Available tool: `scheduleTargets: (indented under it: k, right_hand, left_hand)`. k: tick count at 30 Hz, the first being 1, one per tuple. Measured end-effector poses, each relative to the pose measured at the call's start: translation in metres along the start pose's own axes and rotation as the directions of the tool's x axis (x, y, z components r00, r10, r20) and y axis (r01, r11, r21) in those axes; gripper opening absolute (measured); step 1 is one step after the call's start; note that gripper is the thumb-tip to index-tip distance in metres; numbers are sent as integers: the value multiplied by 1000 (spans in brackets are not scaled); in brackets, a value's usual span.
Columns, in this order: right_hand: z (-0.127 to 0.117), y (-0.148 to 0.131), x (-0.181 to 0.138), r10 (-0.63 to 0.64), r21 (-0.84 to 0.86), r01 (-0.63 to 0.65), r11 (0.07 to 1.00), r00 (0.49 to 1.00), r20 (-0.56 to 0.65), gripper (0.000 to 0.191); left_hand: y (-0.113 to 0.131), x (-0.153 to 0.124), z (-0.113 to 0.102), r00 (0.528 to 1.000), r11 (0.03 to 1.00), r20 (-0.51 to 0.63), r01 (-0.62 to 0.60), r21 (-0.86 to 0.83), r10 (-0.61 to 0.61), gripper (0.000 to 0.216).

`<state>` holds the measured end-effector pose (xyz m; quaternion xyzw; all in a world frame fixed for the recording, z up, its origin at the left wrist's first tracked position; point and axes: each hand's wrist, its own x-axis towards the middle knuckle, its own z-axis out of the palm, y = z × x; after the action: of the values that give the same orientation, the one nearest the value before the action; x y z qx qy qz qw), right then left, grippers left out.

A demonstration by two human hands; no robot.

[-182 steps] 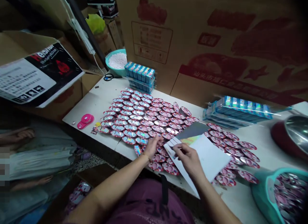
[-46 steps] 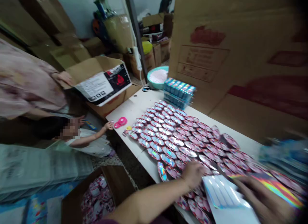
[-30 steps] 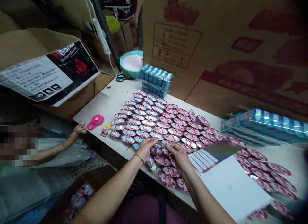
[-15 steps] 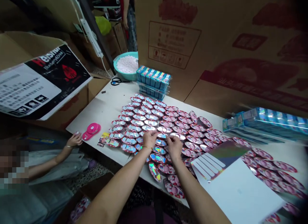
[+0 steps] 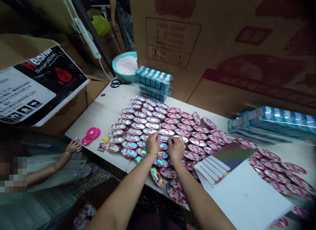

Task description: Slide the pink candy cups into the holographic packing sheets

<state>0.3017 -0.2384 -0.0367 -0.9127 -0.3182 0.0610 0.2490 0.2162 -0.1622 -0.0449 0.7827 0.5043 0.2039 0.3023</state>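
Head view | shiny silver-faced, red-rimmed oval piece (image 5: 163,138) sits between left hand (image 5: 153,143) and right hand (image 5: 176,148), among close-set pink-and-red ovals (image 5: 198,142) on white worktop (image 5: 90,114) | both hands' fingers curl in at its ends; whether gripping, cannot tell | risk: slipping fingertip or dragging wrist could knock tightly packed neighbours askew

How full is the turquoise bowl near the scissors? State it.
Largely full: white pieces reach near the rim of the turquoise bowl, where visible.

Sheets (image 5: 247,193) apparently atop the cases (image 5: 198,142)
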Motion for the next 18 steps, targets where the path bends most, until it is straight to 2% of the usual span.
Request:
scheduleTargets:
  k: [7,18]
  right_hand:
    - [-3,-2,5,-3,-53,5,999,999,37,17]
    - [-7,-3,12,60,-79,-53,996,994,91,17]
  left_hand:
    - [3,-2,1,1000,999,-27,-2,36,3,22]
    - [5,1,0,997,994,-7,72,86,-72,20]
